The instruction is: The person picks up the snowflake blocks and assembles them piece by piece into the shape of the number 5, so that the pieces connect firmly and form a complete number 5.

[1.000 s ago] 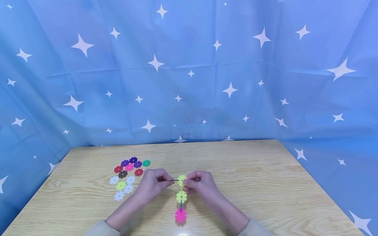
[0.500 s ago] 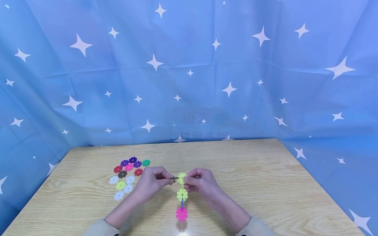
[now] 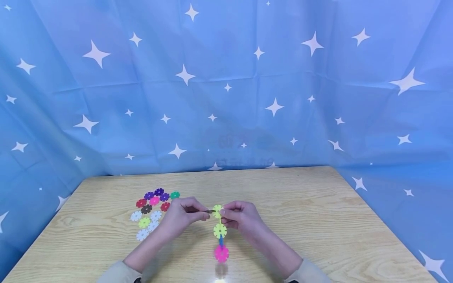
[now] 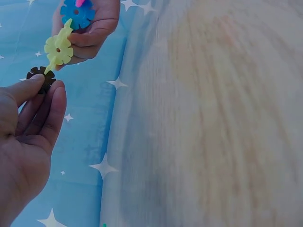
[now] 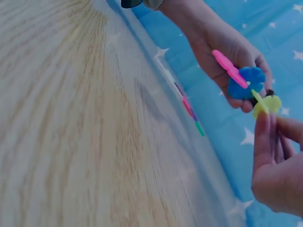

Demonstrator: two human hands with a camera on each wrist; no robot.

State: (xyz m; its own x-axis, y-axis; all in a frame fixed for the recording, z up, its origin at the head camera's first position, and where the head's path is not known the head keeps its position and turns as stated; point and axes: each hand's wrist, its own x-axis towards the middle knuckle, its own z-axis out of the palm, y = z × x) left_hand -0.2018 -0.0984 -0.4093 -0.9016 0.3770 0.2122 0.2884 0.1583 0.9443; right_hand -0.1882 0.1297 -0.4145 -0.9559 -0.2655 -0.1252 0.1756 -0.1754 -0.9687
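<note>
In the head view my left hand (image 3: 178,220) pinches a dark brown snowflake disc between thumb and fingers; the left wrist view shows this brown disc (image 4: 41,78) with its rim against a yellow disc (image 4: 59,49). My right hand (image 3: 245,218) pinches the top yellow disc (image 3: 217,211) of a hanging chain. Below it come a second yellow disc (image 3: 220,231), a blue disc (image 3: 221,241) seen edge-on, and a pink disc (image 3: 221,254) at the bottom. The chain hangs over the table, with a dark reflection under the pink disc.
Loose discs lie left of my left hand on the wooden table (image 3: 318,220): several purple and white ones, a green disc (image 3: 175,195), red ones, a pink, a brown disc (image 3: 146,209) and a yellow-green disc (image 3: 144,222). A blue starred curtain (image 3: 226,98) hangs behind.
Both hands have risen slightly in the head view, with the chain. Its lower end has swung a little to the right, and the brown disc looks tilted, less edge-on.
</note>
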